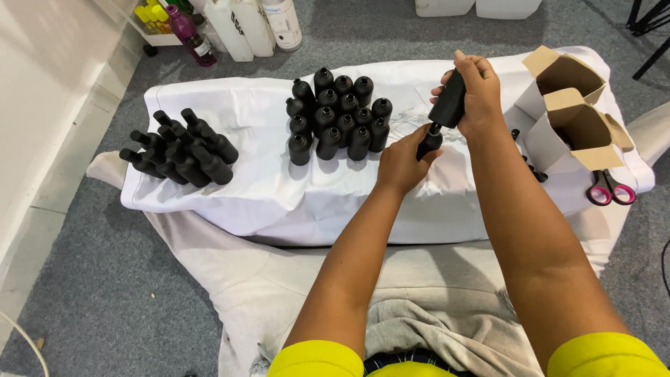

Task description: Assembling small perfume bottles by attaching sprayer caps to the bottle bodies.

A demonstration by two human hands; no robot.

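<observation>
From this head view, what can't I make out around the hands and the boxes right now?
- Black bottle: the right hand wraps it, hiding its far side.
- Small black piece: partly covered by the left hand; its kind is unclear.
- Cardboard boxes: insides in shadow, contents unseen.
- Small dark items by the boxes: too small to identify.
- White jugs: cut off by the top edge.
</observation>
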